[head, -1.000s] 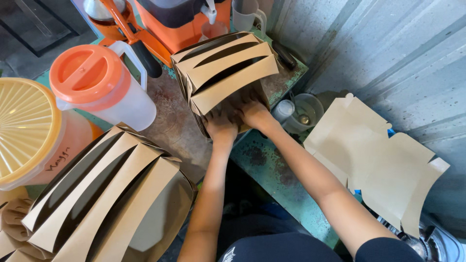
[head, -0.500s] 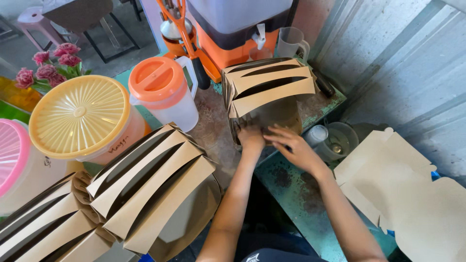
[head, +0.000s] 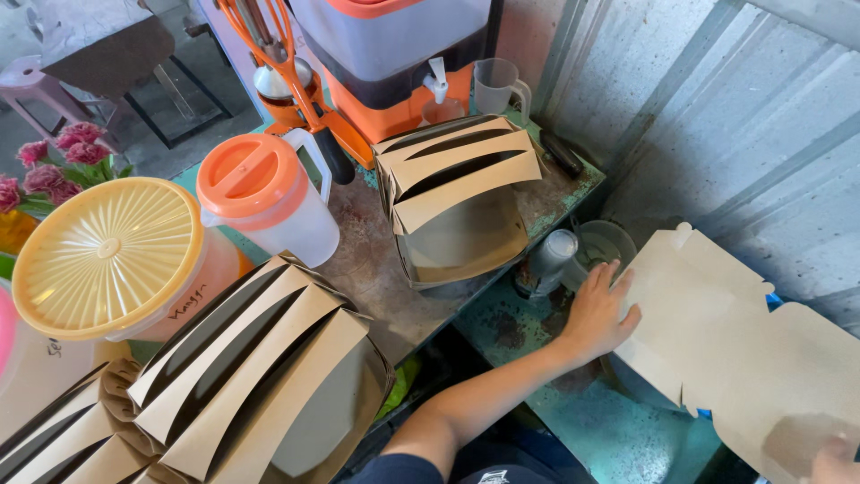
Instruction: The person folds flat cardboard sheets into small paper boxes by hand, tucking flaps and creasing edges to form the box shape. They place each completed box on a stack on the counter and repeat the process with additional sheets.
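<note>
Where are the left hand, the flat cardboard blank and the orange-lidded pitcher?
left hand (head: 598, 315), head view, back of the hand, resting at the blank's edge.
flat cardboard blank (head: 717, 332), head view, middle of its unfolded panel.
orange-lidded pitcher (head: 246, 173), head view, top of its lid.

Your left arm (head: 502, 394) is bare from wrist to above the elbow. You wear a dark navy short sleeve (head: 394, 470) and dark clothing with a small pale print.

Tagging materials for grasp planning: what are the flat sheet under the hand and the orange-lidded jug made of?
Flat sheet: looks like tan matte paperboard, with die-cut tabs and fold lines; the left hand rests on its edge. Jug: likely plastic, with a translucent white body and a glossy orange lid.
</note>
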{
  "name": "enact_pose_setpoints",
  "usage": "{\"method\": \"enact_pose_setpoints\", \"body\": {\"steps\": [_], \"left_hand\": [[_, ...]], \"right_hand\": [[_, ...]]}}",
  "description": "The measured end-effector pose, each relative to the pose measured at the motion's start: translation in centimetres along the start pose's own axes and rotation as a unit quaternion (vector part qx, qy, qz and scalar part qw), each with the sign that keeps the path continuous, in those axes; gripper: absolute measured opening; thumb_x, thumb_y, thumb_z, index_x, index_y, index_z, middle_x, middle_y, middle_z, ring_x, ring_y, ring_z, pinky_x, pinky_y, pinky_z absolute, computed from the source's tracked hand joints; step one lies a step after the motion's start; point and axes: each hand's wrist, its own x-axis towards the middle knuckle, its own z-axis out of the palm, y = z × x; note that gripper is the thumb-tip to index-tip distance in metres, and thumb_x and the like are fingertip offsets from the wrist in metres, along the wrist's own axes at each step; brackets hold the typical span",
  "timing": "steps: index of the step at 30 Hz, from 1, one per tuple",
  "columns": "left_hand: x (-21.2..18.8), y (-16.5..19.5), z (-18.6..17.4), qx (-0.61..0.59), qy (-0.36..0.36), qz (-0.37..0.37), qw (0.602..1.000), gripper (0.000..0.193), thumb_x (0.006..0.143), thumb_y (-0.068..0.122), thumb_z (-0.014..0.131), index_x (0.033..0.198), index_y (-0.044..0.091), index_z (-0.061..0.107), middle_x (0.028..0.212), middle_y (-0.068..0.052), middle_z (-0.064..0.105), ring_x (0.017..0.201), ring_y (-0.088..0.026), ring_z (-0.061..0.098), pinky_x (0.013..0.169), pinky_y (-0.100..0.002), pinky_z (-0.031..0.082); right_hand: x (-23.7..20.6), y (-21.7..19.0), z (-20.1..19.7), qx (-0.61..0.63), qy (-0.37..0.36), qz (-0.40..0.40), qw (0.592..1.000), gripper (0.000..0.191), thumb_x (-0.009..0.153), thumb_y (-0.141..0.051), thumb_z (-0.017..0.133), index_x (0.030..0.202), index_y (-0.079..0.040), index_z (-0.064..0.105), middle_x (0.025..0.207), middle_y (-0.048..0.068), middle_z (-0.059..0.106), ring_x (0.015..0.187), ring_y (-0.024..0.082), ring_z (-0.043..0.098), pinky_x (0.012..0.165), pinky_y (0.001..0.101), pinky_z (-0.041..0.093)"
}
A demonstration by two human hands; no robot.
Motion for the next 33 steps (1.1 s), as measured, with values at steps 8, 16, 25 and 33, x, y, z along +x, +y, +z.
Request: {"method": "enact_pose_setpoints", "body": {"steps": [8, 16, 25, 33], "left_hand": [[0.1, -1.4, 7.5, 0.048, -0.170, -0.182, 0.967, 0.094, 0.088, 0.031, 0.067, 0.161, -0.009, 0.023, 0.150, -0.032, 0.044, 0.126, -0.046, 0.052, 0.099, -0.059, 0.045], [-0.1, -2.2, 5.7, -0.034, -0.148, -0.127, 0.980, 0.084, 0.086, 0.023, 0.069, 0.153, -0.009, 0.029, 0.156, -0.036, 0.036, 0.138, -0.046, 0.045, 0.112, -0.051, 0.042], [-0.1, -2.0, 4.0, -0.008, -0.127, -0.081, 0.989, 0.074, 0.087, 0.016, 0.068, 0.149, -0.008, 0.036, 0.154, -0.034, 0.037, 0.143, -0.046, 0.036, 0.116, -0.058, 0.029], [1.6, -3.9, 3.0, -0.397, -0.206, -0.226, 0.865, 0.041, 0.095, 0.009, 0.066, 0.130, 0.003, 0.047, 0.123, -0.015, 0.068, 0.119, -0.026, 0.065, 0.101, -0.037, 0.052]], "right_hand": [[-4.0, -2.1, -4.7, -0.204, 0.031, -0.071, 0.976, 0.065, 0.102, -0.057, 0.069, 0.117, 0.006, 0.069, 0.102, 0.034, 0.072, 0.094, 0.052, 0.070, 0.078, 0.0599, 0.055], [-5.4, -1.0, -4.8, -0.212, 0.079, -0.226, 0.947, 0.048, 0.103, -0.034, 0.071, 0.132, 0.004, 0.064, 0.126, 0.031, 0.068, 0.098, 0.043, 0.070, 0.091, 0.0501, 0.057], [-7.4, -2.8, -5.4, -0.021, 0.139, -0.174, 0.975, 0.035, 0.089, -0.005, 0.078, 0.119, 0.002, 0.061, 0.110, 0.026, 0.069, 0.103, 0.045, 0.065, 0.088, 0.0518, 0.052], [-7.9, -4.8, -10.2, 0.233, 0.047, -0.088, 0.967, 0.026, 0.101, -0.004, 0.071, 0.120, -0.002, 0.053, 0.100, 0.013, 0.075, 0.086, 0.022, 0.070, 0.076, 0.0310, 0.051]]}}
